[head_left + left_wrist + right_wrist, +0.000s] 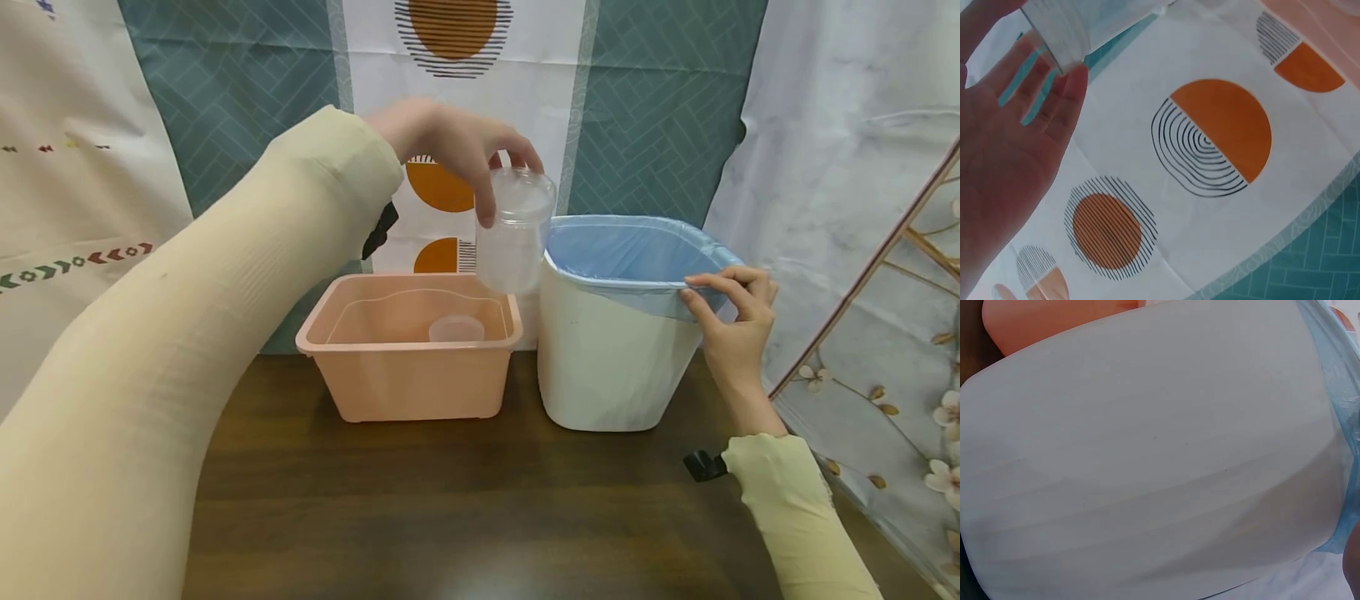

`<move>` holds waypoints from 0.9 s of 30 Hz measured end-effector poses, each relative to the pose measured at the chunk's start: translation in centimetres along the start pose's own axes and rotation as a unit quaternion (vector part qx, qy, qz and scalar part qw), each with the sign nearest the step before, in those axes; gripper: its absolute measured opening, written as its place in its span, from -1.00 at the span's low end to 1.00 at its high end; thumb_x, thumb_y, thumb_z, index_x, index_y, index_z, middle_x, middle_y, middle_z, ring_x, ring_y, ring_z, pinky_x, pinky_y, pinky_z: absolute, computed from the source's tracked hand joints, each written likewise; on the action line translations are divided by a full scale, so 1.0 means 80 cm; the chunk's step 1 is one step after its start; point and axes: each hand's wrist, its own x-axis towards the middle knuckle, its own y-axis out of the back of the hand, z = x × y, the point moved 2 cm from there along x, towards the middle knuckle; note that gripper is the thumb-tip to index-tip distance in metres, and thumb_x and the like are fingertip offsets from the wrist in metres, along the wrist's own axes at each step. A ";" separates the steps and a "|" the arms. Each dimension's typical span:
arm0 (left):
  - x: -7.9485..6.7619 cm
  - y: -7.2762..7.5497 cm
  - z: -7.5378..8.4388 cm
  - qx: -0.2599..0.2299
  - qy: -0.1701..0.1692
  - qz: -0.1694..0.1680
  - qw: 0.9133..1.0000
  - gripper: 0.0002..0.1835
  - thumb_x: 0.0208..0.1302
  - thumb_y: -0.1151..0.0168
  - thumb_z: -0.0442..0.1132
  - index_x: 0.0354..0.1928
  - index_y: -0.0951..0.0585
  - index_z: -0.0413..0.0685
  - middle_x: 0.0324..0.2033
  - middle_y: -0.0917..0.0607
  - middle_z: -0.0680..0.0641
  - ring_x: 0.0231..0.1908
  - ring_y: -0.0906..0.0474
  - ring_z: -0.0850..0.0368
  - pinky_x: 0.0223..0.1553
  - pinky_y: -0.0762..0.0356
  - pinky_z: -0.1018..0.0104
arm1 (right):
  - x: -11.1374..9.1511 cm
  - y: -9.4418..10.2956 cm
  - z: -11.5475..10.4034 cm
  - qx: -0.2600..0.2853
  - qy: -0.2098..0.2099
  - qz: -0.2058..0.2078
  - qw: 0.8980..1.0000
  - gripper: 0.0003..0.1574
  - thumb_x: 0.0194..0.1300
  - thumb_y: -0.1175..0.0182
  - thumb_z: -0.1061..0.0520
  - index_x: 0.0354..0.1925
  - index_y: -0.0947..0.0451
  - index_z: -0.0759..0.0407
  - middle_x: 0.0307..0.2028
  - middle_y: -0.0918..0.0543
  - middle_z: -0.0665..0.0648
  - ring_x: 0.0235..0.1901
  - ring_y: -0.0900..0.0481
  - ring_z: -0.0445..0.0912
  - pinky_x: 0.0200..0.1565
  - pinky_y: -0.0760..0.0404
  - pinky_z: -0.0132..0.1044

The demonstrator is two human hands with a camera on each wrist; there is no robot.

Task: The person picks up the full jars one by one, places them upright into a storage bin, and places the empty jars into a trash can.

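My left hand (468, 154) grips a clear plastic jar (513, 242) by its top end, up in the air between the pink bin and the white trash can. In the left wrist view the fingers spread round the jar's rim (1063, 44). At the right, my right hand (738, 321) pinches the rim of the white trash can (611, 358), where a blue bag (622, 250) is folded over the edge. The right wrist view is filled by the can's side (1147, 450); only a bit of that hand shows at its edge.
A pink plastic bin (412, 379) stands left of the can on the dark wooden table (450, 508). Inside it sits a clear round container (456, 329), partly hidden by the front wall. Patterned cloth (652, 108) hangs close behind both.
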 end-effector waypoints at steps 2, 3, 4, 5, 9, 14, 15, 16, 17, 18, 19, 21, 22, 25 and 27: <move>-0.002 0.005 -0.005 -0.006 0.011 0.024 1.000 -0.04 0.11 -0.46 -0.15 0.51 -0.15 0.29 0.48 -0.16 0.00 0.41 -0.12 -0.04 0.37 -0.33 0.02 | -0.001 -0.001 0.000 0.000 0.004 -0.002 1.000 -0.82 0.10 -0.38 0.39 -0.26 -0.70 0.47 -0.24 -0.45 -0.34 -0.08 -0.29 -0.31 0.14 -0.09 -0.35; -0.004 0.008 -0.008 -0.007 0.015 0.037 0.999 -0.03 0.10 -0.47 -0.15 0.51 -0.15 0.30 0.48 -0.16 0.01 0.43 -0.10 -0.04 0.36 -0.34 0.02 | -0.001 -0.002 0.000 0.000 0.006 -0.004 1.000 -0.82 0.10 -0.38 0.40 -0.27 -0.69 0.47 -0.24 -0.45 -0.34 -0.08 -0.29 -0.32 0.14 -0.09 -0.35; -0.005 0.010 -0.010 -0.008 0.020 0.049 0.999 -0.03 0.09 -0.47 -0.16 0.51 -0.15 0.31 0.48 -0.17 0.03 0.43 -0.10 -0.04 0.35 -0.36 0.03 | -0.001 -0.002 0.000 0.001 0.009 -0.005 1.000 -0.83 0.10 -0.38 0.41 -0.27 -0.69 0.47 -0.24 -0.46 -0.34 -0.09 -0.30 -0.33 0.15 -0.09 -0.34; -0.006 0.012 -0.011 -0.008 0.021 0.061 0.998 -0.02 0.08 -0.48 -0.17 0.51 -0.15 0.31 0.48 -0.18 0.03 0.44 -0.09 -0.04 0.35 -0.38 0.04 | -0.001 -0.003 -0.001 0.002 0.011 -0.006 1.000 -0.83 0.09 -0.38 0.42 -0.27 -0.69 0.48 -0.24 -0.46 -0.34 -0.10 -0.31 -0.34 0.15 -0.09 -0.34; -0.006 0.019 -0.010 0.009 0.016 0.099 0.995 0.01 0.07 -0.50 -0.17 0.51 -0.14 0.32 0.47 -0.19 0.05 0.43 -0.09 0.00 0.32 -0.41 0.09 | -0.001 -0.005 -0.001 0.004 0.012 -0.005 1.000 -0.83 0.08 -0.38 0.42 -0.28 -0.69 0.48 -0.25 -0.46 -0.33 -0.11 -0.31 -0.34 0.14 -0.10 -0.35; 0.003 0.027 0.005 0.027 -0.008 0.137 0.990 0.01 0.07 -0.51 -0.11 0.51 -0.14 0.35 0.47 -0.20 0.08 0.42 -0.13 0.06 0.28 -0.45 0.19 | -0.001 -0.006 -0.004 0.002 0.004 -0.001 1.000 -0.82 0.09 -0.38 0.41 -0.27 -0.69 0.48 -0.25 -0.44 -0.34 -0.08 -0.28 -0.31 0.13 -0.09 -0.35; 0.006 0.028 0.009 0.032 -0.013 0.144 0.989 0.00 0.08 -0.51 -0.10 0.52 -0.14 0.35 0.47 -0.20 0.08 0.42 -0.13 0.07 0.27 -0.46 0.21 | -0.001 -0.006 -0.005 0.002 0.002 -0.002 1.000 -0.82 0.10 -0.38 0.41 -0.27 -0.68 0.49 -0.25 -0.44 -0.33 -0.07 -0.28 -0.31 0.13 -0.10 -0.35; 0.008 0.029 0.012 0.032 -0.017 0.150 0.988 0.00 0.09 -0.50 -0.10 0.52 -0.14 0.35 0.47 -0.20 0.08 0.42 -0.14 0.08 0.28 -0.46 0.23 | -0.001 -0.007 -0.006 0.003 -0.001 -0.001 1.000 -0.82 0.10 -0.37 0.42 -0.27 -0.68 0.49 -0.25 -0.44 -0.33 -0.07 -0.28 -0.31 0.13 -0.10 -0.35; 0.011 0.029 0.015 0.031 -0.019 0.156 0.987 -0.01 0.09 -0.49 -0.10 0.52 -0.13 0.35 0.47 -0.20 0.09 0.42 -0.13 0.09 0.27 -0.46 0.24 | -0.001 -0.007 -0.007 0.004 -0.003 -0.001 1.000 -0.83 0.09 -0.36 0.43 -0.27 -0.68 0.50 -0.25 -0.44 -0.33 -0.07 -0.28 -0.30 0.13 -0.10 -0.35; 0.013 0.029 0.017 0.028 -0.022 0.161 0.986 -0.01 0.10 -0.49 -0.11 0.52 -0.13 0.35 0.48 -0.19 0.09 0.42 -0.13 0.10 0.27 -0.45 0.26 | -0.001 -0.007 -0.007 0.006 -0.004 0.000 1.000 -0.83 0.09 -0.36 0.44 -0.27 -0.68 0.50 -0.25 -0.45 -0.33 -0.07 -0.28 -0.30 0.13 -0.11 -0.36; 0.016 0.029 0.021 0.027 -0.026 0.166 0.985 -0.02 0.10 -0.48 -0.11 0.52 -0.14 0.35 0.47 -0.20 0.10 0.41 -0.14 0.11 0.27 -0.45 0.28 | -0.001 -0.007 -0.008 0.007 -0.004 0.000 1.000 -0.83 0.09 -0.36 0.44 -0.27 -0.68 0.50 -0.25 -0.45 -0.33 -0.07 -0.28 -0.29 0.13 -0.11 -0.36; 0.022 0.027 0.027 0.020 -0.032 0.177 0.983 -0.03 0.10 -0.47 -0.10 0.51 -0.15 0.35 0.47 -0.21 0.09 0.41 -0.16 0.11 0.27 -0.44 0.29 | -0.001 -0.006 -0.008 0.009 -0.003 0.000 1.000 -0.83 0.09 -0.36 0.44 -0.27 -0.67 0.50 -0.25 -0.45 -0.33 -0.07 -0.29 -0.29 0.13 -0.12 -0.37; 0.025 0.025 0.031 0.019 -0.037 0.182 0.982 -0.03 0.09 -0.47 -0.11 0.51 -0.16 0.34 0.46 -0.22 0.09 0.40 -0.17 0.11 0.26 -0.44 0.31 | 0.000 -0.006 -0.007 0.010 -0.002 0.002 1.000 -0.83 0.09 -0.36 0.44 -0.27 -0.68 0.50 -0.25 -0.46 -0.33 -0.07 -0.29 -0.29 0.13 -0.12 -0.36; 0.036 0.020 0.041 0.018 -0.054 0.189 0.980 -0.03 0.07 -0.48 -0.13 0.50 -0.18 0.32 0.43 -0.25 0.07 0.37 -0.20 0.11 0.24 -0.44 0.34 | 0.001 -0.004 -0.005 0.008 0.002 0.000 1.000 -0.82 0.10 -0.37 0.40 -0.26 -0.68 0.49 -0.24 -0.46 -0.33 -0.07 -0.29 -0.30 0.14 -0.13 -0.36; 0.042 0.015 0.046 0.018 -0.064 0.185 0.981 -0.03 0.06 -0.48 -0.15 0.50 -0.18 0.31 0.41 -0.26 0.07 0.35 -0.21 0.11 0.23 -0.42 0.35 | 0.001 -0.003 -0.004 0.006 0.003 -0.001 1.000 -0.82 0.11 -0.37 0.40 -0.26 -0.68 0.49 -0.24 -0.46 -0.34 -0.08 -0.29 -0.31 0.14 -0.12 -0.36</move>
